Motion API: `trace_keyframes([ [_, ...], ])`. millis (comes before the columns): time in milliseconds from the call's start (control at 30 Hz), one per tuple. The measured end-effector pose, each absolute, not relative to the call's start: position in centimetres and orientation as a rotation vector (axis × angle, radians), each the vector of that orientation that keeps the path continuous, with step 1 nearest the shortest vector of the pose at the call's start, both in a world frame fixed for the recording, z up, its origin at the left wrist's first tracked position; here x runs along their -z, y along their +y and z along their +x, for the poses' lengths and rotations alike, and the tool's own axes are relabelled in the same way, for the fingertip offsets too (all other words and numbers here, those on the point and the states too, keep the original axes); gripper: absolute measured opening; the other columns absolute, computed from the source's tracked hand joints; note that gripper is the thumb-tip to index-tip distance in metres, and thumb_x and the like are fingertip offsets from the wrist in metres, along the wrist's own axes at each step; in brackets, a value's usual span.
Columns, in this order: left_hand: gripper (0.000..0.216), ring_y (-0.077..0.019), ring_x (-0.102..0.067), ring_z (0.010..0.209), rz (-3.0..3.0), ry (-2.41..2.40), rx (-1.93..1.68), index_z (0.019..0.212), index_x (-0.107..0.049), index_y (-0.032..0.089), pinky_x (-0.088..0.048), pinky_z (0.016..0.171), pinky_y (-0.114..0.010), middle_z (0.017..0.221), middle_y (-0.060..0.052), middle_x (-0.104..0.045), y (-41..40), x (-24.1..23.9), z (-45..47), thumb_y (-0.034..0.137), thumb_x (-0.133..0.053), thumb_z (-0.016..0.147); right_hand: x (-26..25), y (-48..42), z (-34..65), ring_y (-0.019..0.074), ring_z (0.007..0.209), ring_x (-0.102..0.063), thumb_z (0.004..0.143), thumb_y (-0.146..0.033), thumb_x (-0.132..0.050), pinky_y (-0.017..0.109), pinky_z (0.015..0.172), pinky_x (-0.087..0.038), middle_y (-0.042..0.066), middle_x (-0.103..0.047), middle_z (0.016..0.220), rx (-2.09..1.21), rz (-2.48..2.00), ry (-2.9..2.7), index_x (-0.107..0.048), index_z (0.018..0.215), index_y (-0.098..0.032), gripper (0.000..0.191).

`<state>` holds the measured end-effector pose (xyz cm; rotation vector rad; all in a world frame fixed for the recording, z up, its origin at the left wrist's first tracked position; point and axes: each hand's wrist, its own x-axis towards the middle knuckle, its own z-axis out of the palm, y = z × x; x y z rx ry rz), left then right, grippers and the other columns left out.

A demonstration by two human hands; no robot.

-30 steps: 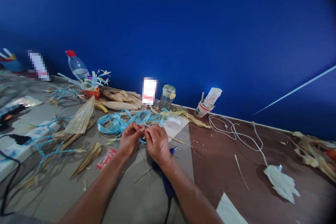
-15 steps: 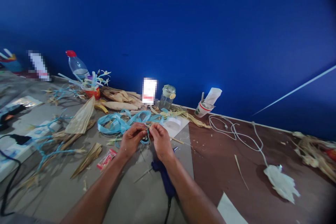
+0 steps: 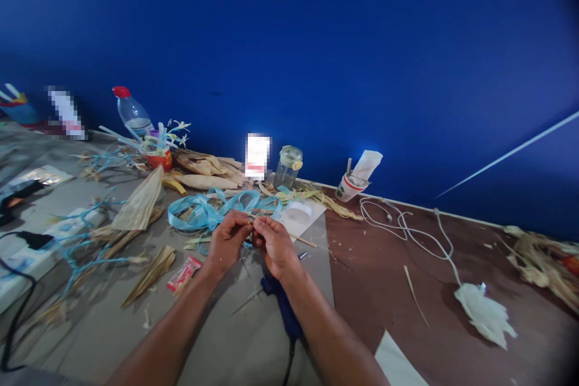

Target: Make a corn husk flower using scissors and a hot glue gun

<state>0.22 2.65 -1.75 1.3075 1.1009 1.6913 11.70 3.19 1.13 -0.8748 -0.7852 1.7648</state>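
Note:
My left hand point(image 3: 230, 242) and my right hand point(image 3: 274, 242) meet over the table, fingertips pinched together at one spot. What they pinch is small and mostly hidden; a thin pale bit shows above the fingers. Behind them lies a loose coil of light blue ribbon point(image 3: 199, 212). A dark blue glue gun point(image 3: 283, 312) rests partly under my right forearm, its cord running toward the front edge. Just right of my right hand a thin tan stick point(image 3: 302, 241) lies near a white sheet with a white ring point(image 3: 299, 213).
Left are dried husks point(image 3: 149, 274), a red wrapper point(image 3: 184, 273), blue-wrapped branches point(image 3: 90, 262) and a power strip point(image 3: 34, 277). Along the wall stand a bottle point(image 3: 133, 114), a jar point(image 3: 288, 167) and a paper cup point(image 3: 349, 187). White cable point(image 3: 416, 234) and crumpled tissue point(image 3: 485, 312) lie right.
My fingertips have drawn closer together, and my right hand has shifted slightly left. The bit of blue seen between the hands is now mostly covered.

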Motion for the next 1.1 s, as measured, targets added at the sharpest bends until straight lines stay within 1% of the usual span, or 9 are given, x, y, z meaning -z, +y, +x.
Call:
trace_keyframes([
  [133, 0.009, -0.0155, -0.055, 0.076, 1.27, 1.077, -1.686, 0.067, -0.067, 0.019, -0.046, 0.071, -0.027, 0.075, -0.002, -0.059, 2.7, 1.9, 0.2, 0.021, -0.075, 0.068, -1.1, 3.4, 11.9, 0.0041, 0.044, -0.037, 0.058, -0.028, -0.074, 0.017, 0.042, -0.026, -0.007, -0.048, 0.051, -1.835, -0.894, -0.72, -0.055, 0.062, -0.016, 0.023],
  [267, 0.017, -0.0145, -0.056, 0.074, 1.153, 0.996, -1.593, 0.067, -0.065, 0.017, -0.048, 0.069, -0.026, 0.074, -0.001, -0.058, 2.8, 1.7, 0.3, 0.026, -0.079, 0.063, -1.3, 3.8, 12.6, 0.0034, 0.043, -0.038, 0.051, -0.021, -0.075, 0.015, 0.041, -0.025, -0.006, -0.052, 0.051, -1.972, -0.92, -0.643, -0.057, 0.061, -0.015, 0.021],
  [500, 0.023, -0.0126, -0.056, 0.068, 1.057, 0.917, -1.52, 0.067, -0.066, 0.017, -0.049, 0.063, -0.025, 0.073, 0.0, -0.058, 2.6, 1.1, 0.7, 0.029, -0.083, 0.059, -1.4, 4.3, 13.6, 0.0025, 0.038, -0.033, 0.05, -0.015, -0.07, 0.016, 0.039, -0.022, -0.007, -0.049, 0.046, -2.147, -0.927, -0.584, -0.053, 0.059, -0.016, 0.019],
  [633, 0.019, -0.0148, -0.056, 0.075, 1.07, 0.925, -1.528, 0.069, -0.069, 0.018, -0.049, 0.068, -0.027, 0.076, -0.002, -0.06, 2.6, 1.6, 0.6, 0.028, -0.082, 0.06, -1.3, 4.4, 13.8, 0.0026, 0.036, -0.031, 0.05, -0.016, -0.072, 0.017, 0.04, -0.023, -0.006, -0.053, 0.047, -2.193, -0.919, -0.583, -0.052, 0.062, -0.017, 0.024],
  [733, 0.017, -0.0154, -0.055, 0.077, 1.076, 0.903, -1.563, 0.064, -0.068, 0.018, -0.047, 0.071, -0.028, 0.072, -0.002, -0.059, 2.6, 2.1, 0.5, 0.027, -0.082, 0.061, -1.4, 4.5, 14.0, 0.0026, 0.036, -0.03, 0.049, -0.018, -0.077, 0.018, 0.041, -0.022, -0.009, -0.048, 0.043, -2.21, -0.925, -0.632, -0.049, 0.06, -0.017, 0.029],
  [800, 0.017, -0.015, -0.054, 0.077, 1.051, 0.883, -1.57, 0.063, -0.067, 0.018, -0.046, 0.07, -0.027, 0.073, -0.002, -0.059, 2.6, 2.3, 0.4, 0.027, -0.081, 0.061, -1.7, 4.6, 14.2, 0.003, 0.037, -0.029, 0.049, -0.022, -0.079, 0.019, 0.041, -0.02, -0.009, -0.045, 0.042, -2.16, -0.982, -0.694, -0.048, 0.059, -0.018, 0.032],
  [900, 0.018, -0.0132, -0.052, 0.071, 1.005, 0.899, -1.531, 0.063, -0.064, 0.018, -0.044, 0.064, -0.025, 0.073, -0.001, -0.057, 2.6, 1.9, 0.2, 0.027, -0.08, 0.062, -2.3, 4.6, 14.7, 0.0046, 0.041, -0.033, 0.052, -0.027, -0.078, 0.02, 0.044, -0.022, -0.009, -0.045, 0.046, -1.899, -1.066, -0.862, -0.051, 0.06, -0.018, 0.03],
  [1000, 0.023, -0.0113, -0.049, 0.064, 1.036, 0.954, -1.42, 0.061, -0.06, 0.016, -0.041, 0.06, -0.024, 0.068, 0.0, -0.054, 2.6, 1.2, 0.0, 0.029, -0.079, 0.062, -2.9, 4.5, 15.1, 0.0072, 0.051, -0.042, 0.06, -0.027, -0.072, 0.022, 0.052, -0.032, -0.006, -0.053, 0.056, -1.578, -1.085, -1.17, -0.06, 0.067, -0.017, 0.017],
  [1100, 0.026, -0.0116, -0.049, 0.062, 1.137, 1.028, -1.284, 0.062, -0.057, 0.016, -0.04, 0.061, -0.024, 0.064, 0.001, -0.055, 2.6, 1.1, -0.1, 0.032, -0.078, 0.063, -3.0, 4.0, 14.9, 0.0111, 0.062, -0.05, 0.066, -0.021, -0.067, 0.024, 0.062, -0.039, -0.003, -0.058, 0.068, -1.337, -1.15, -1.508, -0.064, 0.076, -0.018, 0.011],
])
